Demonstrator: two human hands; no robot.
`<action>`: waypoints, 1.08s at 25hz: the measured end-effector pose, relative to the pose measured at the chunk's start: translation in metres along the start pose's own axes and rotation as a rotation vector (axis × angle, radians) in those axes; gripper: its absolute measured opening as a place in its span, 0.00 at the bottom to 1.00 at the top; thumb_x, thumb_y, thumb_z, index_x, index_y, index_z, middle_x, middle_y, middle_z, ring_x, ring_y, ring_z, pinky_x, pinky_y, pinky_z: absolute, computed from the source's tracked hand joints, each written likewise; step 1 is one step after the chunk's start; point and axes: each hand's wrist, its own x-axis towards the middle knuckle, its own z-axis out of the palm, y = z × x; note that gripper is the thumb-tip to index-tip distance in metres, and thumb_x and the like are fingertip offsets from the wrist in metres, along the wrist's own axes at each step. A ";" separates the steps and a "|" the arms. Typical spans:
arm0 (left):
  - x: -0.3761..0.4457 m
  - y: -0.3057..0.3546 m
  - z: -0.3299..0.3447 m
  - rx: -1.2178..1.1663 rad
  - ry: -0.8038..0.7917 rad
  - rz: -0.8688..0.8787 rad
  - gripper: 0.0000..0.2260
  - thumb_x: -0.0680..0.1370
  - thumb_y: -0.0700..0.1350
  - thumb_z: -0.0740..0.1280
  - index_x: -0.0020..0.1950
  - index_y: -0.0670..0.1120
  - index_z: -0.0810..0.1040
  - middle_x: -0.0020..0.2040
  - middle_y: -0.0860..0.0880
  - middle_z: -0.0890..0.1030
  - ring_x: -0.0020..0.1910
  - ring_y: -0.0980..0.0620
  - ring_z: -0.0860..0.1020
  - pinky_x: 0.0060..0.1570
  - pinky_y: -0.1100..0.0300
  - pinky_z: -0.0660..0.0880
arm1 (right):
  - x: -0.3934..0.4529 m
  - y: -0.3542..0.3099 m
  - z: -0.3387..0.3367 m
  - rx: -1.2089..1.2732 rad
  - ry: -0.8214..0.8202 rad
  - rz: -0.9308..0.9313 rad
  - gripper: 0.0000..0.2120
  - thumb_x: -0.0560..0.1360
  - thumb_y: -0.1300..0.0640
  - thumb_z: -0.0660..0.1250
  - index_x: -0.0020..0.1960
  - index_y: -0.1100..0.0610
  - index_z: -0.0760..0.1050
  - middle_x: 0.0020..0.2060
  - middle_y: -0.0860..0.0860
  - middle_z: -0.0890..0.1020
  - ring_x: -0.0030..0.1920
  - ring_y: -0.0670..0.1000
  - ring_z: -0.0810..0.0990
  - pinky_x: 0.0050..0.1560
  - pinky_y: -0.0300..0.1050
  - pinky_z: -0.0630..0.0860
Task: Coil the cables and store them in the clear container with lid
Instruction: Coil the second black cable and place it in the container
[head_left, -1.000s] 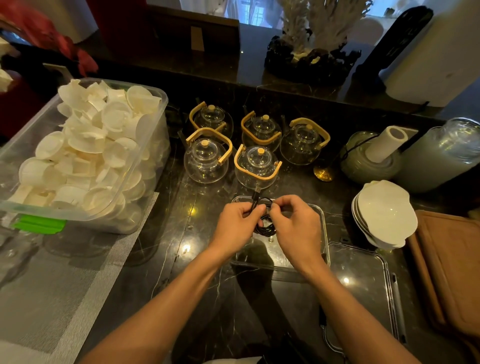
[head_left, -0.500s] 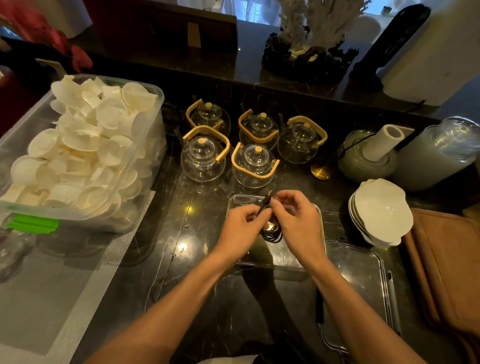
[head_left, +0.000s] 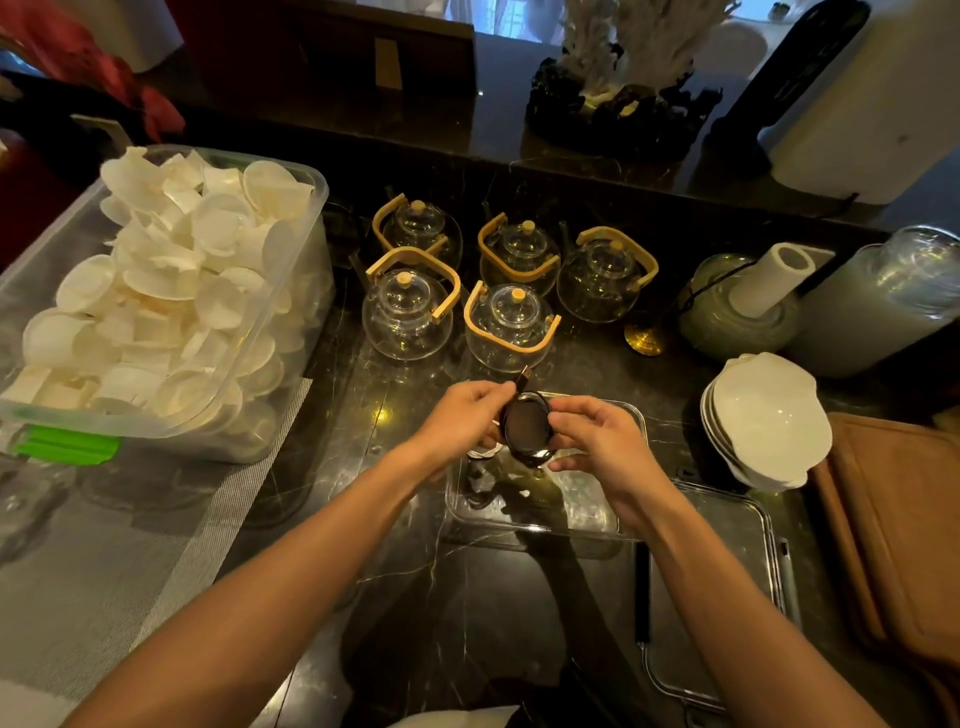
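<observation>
**Cable coil held over the container**

At the counter's left edge a clear plastic bin (head_left: 291, 312) heaped with thin white discs is seen. Five round glass teapots (head_left: 511, 327) with pale curved handles are grouped toward the back edge, just behind the hands. A black cable (head_left: 525, 426), wound into a small ring, is pinched by the left hand (head_left: 457, 423) and right hand (head_left: 602, 441) above the shallow clear container (head_left: 519, 512). Its lid (head_left: 727, 571) lies flat just beside it. Stacked white bowls (head_left: 769, 421) sit near the right edge.
</observation>
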 end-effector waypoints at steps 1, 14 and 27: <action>0.002 0.000 0.000 -0.019 0.005 -0.005 0.15 0.84 0.51 0.61 0.57 0.43 0.83 0.43 0.45 0.82 0.30 0.57 0.76 0.35 0.60 0.72 | 0.002 0.000 -0.002 0.003 -0.002 -0.002 0.09 0.79 0.65 0.69 0.59 0.60 0.79 0.44 0.56 0.87 0.38 0.49 0.85 0.35 0.44 0.82; -0.003 -0.014 0.005 0.132 -0.051 -0.002 0.09 0.82 0.38 0.65 0.60 0.42 0.83 0.51 0.43 0.86 0.36 0.55 0.82 0.35 0.67 0.76 | 0.011 0.022 -0.016 -0.152 -0.036 -0.009 0.10 0.78 0.69 0.67 0.57 0.61 0.81 0.47 0.58 0.87 0.44 0.53 0.87 0.37 0.43 0.82; 0.008 -0.038 0.026 0.591 -0.264 -0.055 0.12 0.83 0.49 0.65 0.50 0.41 0.81 0.40 0.43 0.84 0.35 0.52 0.81 0.35 0.58 0.76 | 0.020 0.060 -0.022 -0.374 0.004 0.083 0.11 0.78 0.70 0.66 0.59 0.63 0.77 0.49 0.62 0.81 0.41 0.52 0.82 0.33 0.42 0.81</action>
